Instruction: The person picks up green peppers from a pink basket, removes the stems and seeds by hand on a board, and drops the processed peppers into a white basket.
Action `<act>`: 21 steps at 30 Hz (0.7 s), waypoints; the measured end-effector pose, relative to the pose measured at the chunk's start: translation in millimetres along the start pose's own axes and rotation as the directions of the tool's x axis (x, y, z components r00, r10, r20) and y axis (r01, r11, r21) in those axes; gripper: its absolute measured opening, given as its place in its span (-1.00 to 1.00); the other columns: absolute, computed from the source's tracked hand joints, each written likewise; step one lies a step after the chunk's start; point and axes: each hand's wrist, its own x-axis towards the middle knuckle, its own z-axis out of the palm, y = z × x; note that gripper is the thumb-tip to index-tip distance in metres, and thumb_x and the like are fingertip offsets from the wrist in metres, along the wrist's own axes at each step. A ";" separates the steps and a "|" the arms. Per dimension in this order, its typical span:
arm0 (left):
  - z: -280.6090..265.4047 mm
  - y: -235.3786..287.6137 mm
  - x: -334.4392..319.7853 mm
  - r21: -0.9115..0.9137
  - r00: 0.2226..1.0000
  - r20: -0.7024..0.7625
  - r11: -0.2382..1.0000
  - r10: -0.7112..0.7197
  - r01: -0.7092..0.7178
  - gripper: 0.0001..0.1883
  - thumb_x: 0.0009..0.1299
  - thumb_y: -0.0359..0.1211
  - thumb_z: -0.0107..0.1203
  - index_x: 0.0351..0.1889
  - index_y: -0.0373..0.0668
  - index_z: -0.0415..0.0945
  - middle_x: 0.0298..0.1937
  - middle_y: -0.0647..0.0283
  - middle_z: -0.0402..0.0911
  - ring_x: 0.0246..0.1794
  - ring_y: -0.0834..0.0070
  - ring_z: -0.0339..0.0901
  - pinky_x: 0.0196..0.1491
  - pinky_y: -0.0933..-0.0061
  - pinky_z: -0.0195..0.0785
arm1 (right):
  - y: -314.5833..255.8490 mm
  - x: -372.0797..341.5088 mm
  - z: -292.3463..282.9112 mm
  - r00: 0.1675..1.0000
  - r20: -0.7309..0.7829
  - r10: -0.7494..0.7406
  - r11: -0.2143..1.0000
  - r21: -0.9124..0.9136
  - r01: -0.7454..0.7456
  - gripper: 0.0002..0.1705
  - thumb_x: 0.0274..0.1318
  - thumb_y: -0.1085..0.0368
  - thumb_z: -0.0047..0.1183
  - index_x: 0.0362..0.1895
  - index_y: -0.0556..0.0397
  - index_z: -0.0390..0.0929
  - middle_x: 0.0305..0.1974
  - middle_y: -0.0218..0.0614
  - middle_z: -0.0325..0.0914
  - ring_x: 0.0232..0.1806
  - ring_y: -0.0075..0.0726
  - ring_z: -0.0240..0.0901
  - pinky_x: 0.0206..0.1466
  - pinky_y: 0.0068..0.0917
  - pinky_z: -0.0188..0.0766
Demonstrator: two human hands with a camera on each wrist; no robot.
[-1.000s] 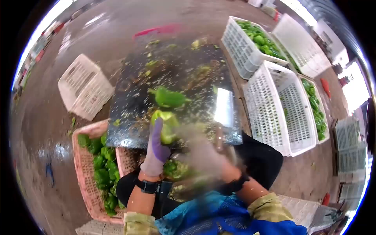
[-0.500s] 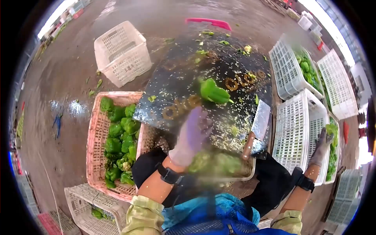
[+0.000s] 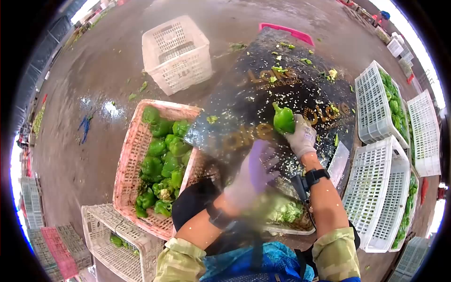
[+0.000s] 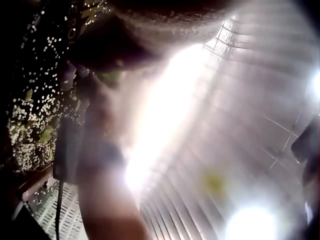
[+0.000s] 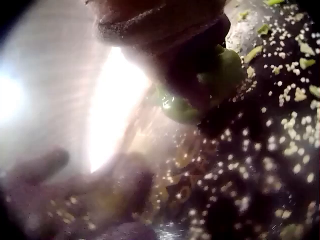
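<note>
Far left: pink crate (image 3: 128, 162) of peppers (image 3: 162, 155), just beside worktop (image 3: 235, 113). Next, left hand (image 3: 251, 174): blurred, fingers spread, grasping nothing, by worktop's near edge. Then green pepper (image 3: 283, 120), ahead and right of left hand, well apart from it; long axis roughly fore-and-aft, narrow end far, leaning left. Resting on worktop or just above: cannot tell. Right hand (image 3: 303, 137) nearer, touching: fingers grip pepper's right side, pepper thus ahead-left of it. Farther right: knife (image 3: 338, 162), blade on worktop.
</note>
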 end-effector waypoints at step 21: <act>11.3 -29.4 -14.7 -0.030 0.785 0.617 0.998 0.060 -0.053 -0.41 0.38 -0.37 0.00 0.36 -0.21 0.08 0.27 0.16 0.31 0.23 0.43 0.32 0.25 0.40 0.22 | -20.3 -162.3 -92.9 0.956 0.135 -0.259 0.840 0.521 0.154 -0.40 -0.15 0.28 0.27 0.02 0.20 0.36 -0.15 -0.06 0.50 -0.09 -0.12 0.45 -0.04 -0.28 0.36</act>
